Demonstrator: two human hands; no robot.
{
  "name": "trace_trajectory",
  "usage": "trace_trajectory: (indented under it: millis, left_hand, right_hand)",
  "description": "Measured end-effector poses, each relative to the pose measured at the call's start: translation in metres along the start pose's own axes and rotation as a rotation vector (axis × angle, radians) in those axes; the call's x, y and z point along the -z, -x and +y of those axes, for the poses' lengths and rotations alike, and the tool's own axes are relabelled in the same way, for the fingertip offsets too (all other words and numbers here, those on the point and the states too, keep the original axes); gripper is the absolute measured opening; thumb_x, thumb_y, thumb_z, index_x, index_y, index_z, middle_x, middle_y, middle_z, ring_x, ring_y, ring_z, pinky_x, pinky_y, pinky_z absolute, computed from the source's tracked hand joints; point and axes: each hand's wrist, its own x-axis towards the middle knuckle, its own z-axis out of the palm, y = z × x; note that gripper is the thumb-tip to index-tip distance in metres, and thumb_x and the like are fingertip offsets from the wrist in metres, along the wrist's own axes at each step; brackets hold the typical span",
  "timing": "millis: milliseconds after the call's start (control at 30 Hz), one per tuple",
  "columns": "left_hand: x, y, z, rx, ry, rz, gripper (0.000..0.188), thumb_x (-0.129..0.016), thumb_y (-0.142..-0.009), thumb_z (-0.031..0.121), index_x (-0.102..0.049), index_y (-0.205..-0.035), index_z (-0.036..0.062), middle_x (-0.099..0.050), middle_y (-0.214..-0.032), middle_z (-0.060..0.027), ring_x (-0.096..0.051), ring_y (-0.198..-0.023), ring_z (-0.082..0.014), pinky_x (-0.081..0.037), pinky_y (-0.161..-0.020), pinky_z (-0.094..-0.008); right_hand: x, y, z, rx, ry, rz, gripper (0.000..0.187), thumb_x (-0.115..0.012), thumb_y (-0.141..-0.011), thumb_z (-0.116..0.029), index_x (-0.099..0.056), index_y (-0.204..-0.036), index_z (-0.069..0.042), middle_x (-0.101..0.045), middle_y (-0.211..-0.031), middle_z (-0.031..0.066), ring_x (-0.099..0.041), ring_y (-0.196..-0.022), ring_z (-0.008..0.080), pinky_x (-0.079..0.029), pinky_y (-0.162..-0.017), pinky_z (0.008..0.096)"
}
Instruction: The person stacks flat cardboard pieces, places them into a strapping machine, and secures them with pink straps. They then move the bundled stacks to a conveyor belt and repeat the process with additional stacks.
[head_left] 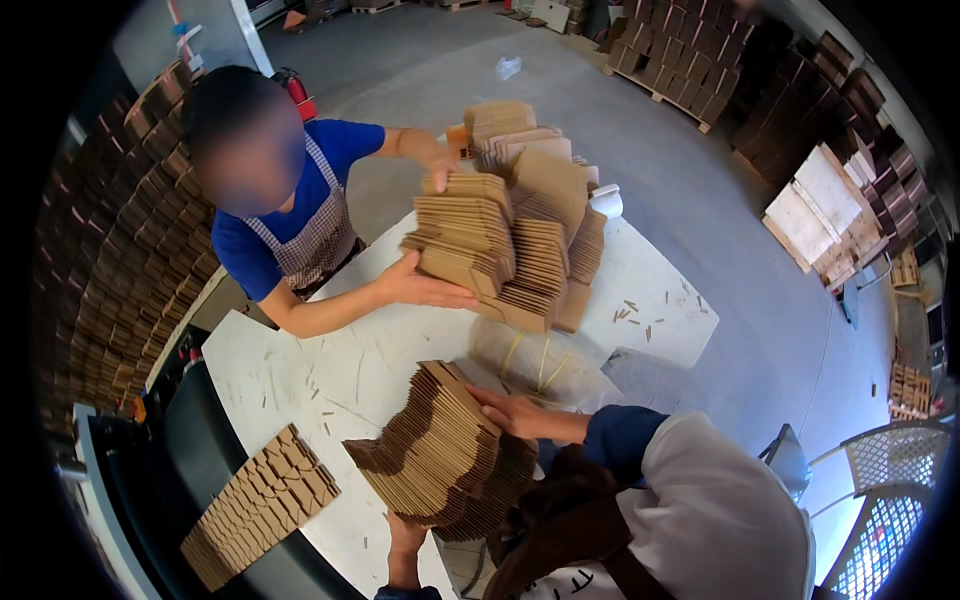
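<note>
Between my two hands is a thick stack of brown folded cardboard pieces (435, 450), tilted over the near part of the white table. My right hand (512, 412) presses against its far right side, fingers stretched along the cardboard. Under the near left end, my left hand (405, 535) supports the stack; its fingers are mostly hidden behind the cardboard. Across the table, a co-worker in a blue shirt (350, 150) and checked apron has both hands on another bundle of cardboard pieces (465, 235).
More cardboard stacks (500, 120) stand behind the co-worker's bundle. On the white table (380, 350) lie small cardboard scraps and a clear plastic wrap (540, 360). At left, a row of cardboard pieces (262, 505) rests on a black conveyor belt (205, 420). A lattice-backed chair (885, 500) stands at right.
</note>
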Motion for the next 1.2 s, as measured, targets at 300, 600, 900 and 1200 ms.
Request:
trace_trajectory:
  millis: [300, 600, 900, 1200]
  left_hand:
    - [0.035, 0.009, 0.13, 0.198, 0.449, -0.094, 0.105, -0.087, -0.065, 0.031, -0.025, -0.145, -0.0015, -0.046, -0.136, -0.0182, -0.044, -0.127, -0.0305, -0.038, -0.104, -0.0367]
    - [0.019, -0.01, 0.124, 0.345, -0.115, 0.292, 0.095, -0.073, -0.08, 0.027, -0.014, -0.151, 0.0029, -0.031, -0.149, -0.0178, -0.034, -0.136, -0.0287, -0.025, -0.113, -0.0413]
    - [-0.015, -0.048, 0.171, 0.386, -0.01, 0.199, 0.086, -0.069, -0.086, 0.029, -0.018, -0.151, 0.0077, -0.032, -0.15, -0.0145, -0.034, -0.137, -0.0259, -0.024, -0.114, -0.0451]
    - [-0.038, -0.07, 0.193, 0.42, 0.133, 0.151, 0.089, -0.071, -0.082, 0.027, -0.017, -0.151, 0.0061, -0.033, -0.149, -0.0147, -0.035, -0.136, -0.0268, -0.026, -0.113, -0.0434]
  right_hand:
    - [0.04, 0.017, 0.005, -0.075, 0.171, -0.098, 0.039, -0.045, -0.099, -0.037, -0.055, -0.121, -0.007, -0.064, -0.091, 0.0217, -0.062, -0.085, 0.0389, -0.049, -0.073, 0.0452]
    - [0.317, 0.008, 0.161, -0.438, -0.477, 0.956, 0.047, -0.066, -0.087, -0.031, -0.052, -0.126, -0.008, -0.067, -0.078, 0.0083, -0.062, -0.055, 0.0158, -0.051, -0.05, 0.0289]
    - [0.39, -0.027, 0.263, -0.499, -0.772, 0.817, 0.04, -0.062, -0.092, -0.035, -0.049, -0.121, -0.01, -0.065, -0.085, 0.009, -0.06, -0.061, 0.0156, -0.052, -0.055, 0.0297]
    - [0.366, -0.041, 0.24, -0.167, 0.064, 0.966, 0.028, -0.063, -0.09, -0.028, -0.051, -0.099, -0.004, -0.062, -0.084, 0.0221, -0.061, -0.07, 0.041, -0.051, -0.06, 0.0434]
